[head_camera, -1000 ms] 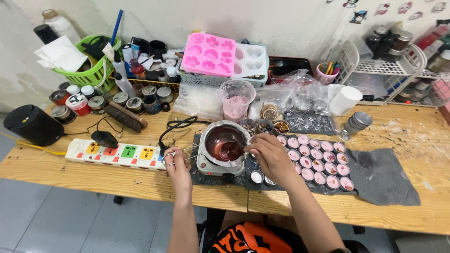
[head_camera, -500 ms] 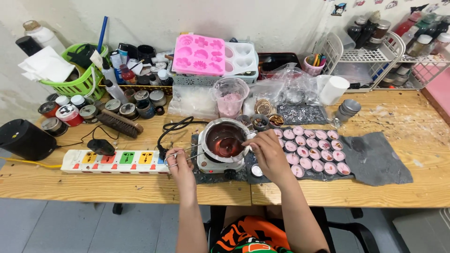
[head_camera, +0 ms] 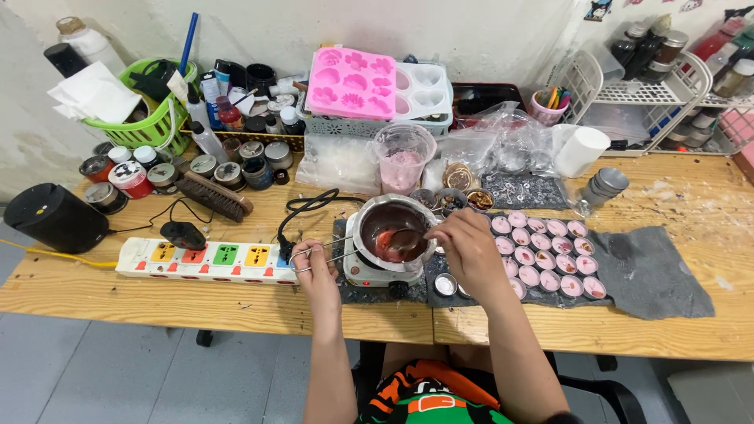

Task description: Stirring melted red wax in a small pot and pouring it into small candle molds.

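On hotplate (head_camera: 375,275): melting pot (head_camera: 390,228) | left hand (head_camera: 316,271) grips handle | right hand (head_camera: 469,250) stirs

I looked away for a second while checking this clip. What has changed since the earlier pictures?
Very little. The right hand keeps the spoon in the red liquid of the pot; any shift there is too small to tell. The left hand still grips the pot's wire handle. Nothing was picked up or let go. The filled tins and power strip lie as before; only the camera shifted.
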